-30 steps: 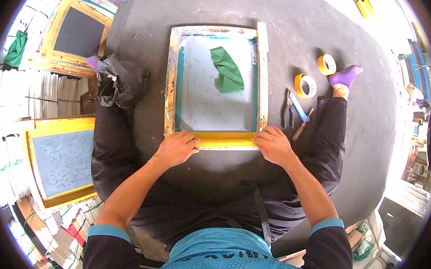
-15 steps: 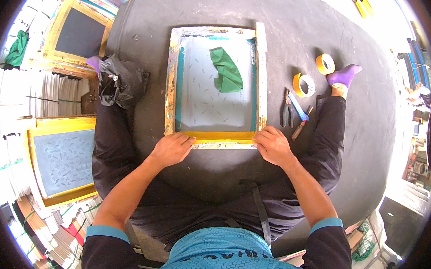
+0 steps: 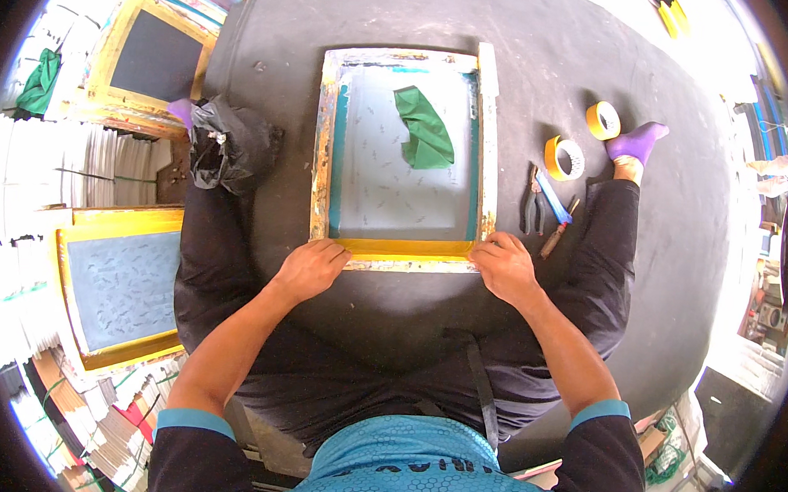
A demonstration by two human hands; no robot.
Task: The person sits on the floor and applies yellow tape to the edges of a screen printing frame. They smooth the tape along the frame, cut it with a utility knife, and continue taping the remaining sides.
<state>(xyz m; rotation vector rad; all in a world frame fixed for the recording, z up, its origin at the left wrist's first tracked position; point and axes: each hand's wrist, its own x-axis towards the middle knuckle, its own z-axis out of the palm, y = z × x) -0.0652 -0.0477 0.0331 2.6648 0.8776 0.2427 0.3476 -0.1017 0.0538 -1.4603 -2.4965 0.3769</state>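
A wooden screen-printing frame (image 3: 325,155) with pale grey mesh lies flat on the dark surface in front of me. Along its near side, a strip of yellow tape (image 3: 411,248) stretches across the mesh edge. My left hand (image 3: 314,269) is closed, with fingers pinched on the tape's left end by the near left corner. At the near right corner, my right hand (image 3: 506,267) pinches the opposite end, its fingertips against the wood. A crumpled green cloth (image 3: 427,133) rests on the mesh, beyond both hands.
Two yellow tape rolls (image 3: 564,158), black-handled pliers (image 3: 534,205), a blue cutter (image 3: 552,197) and a thin wooden-handled tool (image 3: 559,231) lie to the right. At left is a black plastic bag (image 3: 229,151). More framed screens (image 3: 121,296) and paper stacks stand further left.
The view has shifted slightly, moving the scene a little to the right. My left hand sits slightly further left along the tape; my right hand keeps its place at the corner.
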